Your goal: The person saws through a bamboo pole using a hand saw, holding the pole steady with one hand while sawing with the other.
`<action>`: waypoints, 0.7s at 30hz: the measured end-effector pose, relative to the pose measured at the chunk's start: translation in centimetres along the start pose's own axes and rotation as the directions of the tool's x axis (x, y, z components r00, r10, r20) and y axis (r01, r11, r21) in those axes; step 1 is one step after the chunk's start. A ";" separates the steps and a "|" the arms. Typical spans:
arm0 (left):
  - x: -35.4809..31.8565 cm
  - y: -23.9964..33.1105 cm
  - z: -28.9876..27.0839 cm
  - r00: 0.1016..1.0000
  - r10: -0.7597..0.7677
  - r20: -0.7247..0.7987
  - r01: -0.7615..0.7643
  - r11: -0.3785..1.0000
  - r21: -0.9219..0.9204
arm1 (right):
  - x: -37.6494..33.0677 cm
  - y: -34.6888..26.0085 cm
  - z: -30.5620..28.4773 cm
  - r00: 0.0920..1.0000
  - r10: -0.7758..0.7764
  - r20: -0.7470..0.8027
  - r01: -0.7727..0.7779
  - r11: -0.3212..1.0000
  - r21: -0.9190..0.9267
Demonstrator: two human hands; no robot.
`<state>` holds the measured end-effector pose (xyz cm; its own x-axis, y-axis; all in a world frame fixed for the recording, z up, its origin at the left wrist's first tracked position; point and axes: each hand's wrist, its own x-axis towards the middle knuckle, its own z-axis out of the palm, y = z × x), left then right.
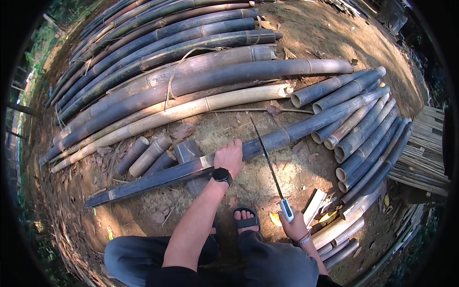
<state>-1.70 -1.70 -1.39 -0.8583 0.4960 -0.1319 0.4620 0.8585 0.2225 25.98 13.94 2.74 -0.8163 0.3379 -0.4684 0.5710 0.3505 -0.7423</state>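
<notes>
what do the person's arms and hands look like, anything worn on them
Both forearms are bare, with no sleeves reaching them and no gloves. The left hand has a black round-faced wristwatch on a dark strap at the wrist. The right hand has a thin pale beaded bracelet around the wrist. No rings can be made out.

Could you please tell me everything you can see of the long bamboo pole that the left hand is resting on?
The long bamboo pole is dark grey-green with pale node rings and lies slanted across the bare earth from lower left to upper right. The left hand presses on it near its middle, and the thin saw blade, held by the right hand, crosses it just beside that hand. Its lower part lies over a short bamboo piece.
</notes>
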 end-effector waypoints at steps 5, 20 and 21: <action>-0.3 0.6 0.1 1.000 0.001 0.007 -0.001 1.000 -0.018 | 0.5 -2.0 0.4 1.000 0.004 -0.019 -0.004 1.000 -0.012; -0.1 1.3 0.1 0.998 0.049 -0.044 -0.050 0.999 -0.011 | 7.0 -3.5 1.3 0.996 -0.032 -0.085 0.034 0.999 0.018; 0.1 1.5 0.0 0.998 0.058 -0.034 -0.059 0.998 -0.022 | 10.0 -3.7 1.8 0.997 -0.015 -0.081 0.021 0.997 0.071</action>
<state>-1.10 -0.34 -1.05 -0.8371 0.5402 -0.0857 0.5066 0.8248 0.2511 15.50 14.48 -0.05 -0.8151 0.4023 -0.4168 0.5463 0.2946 -0.7841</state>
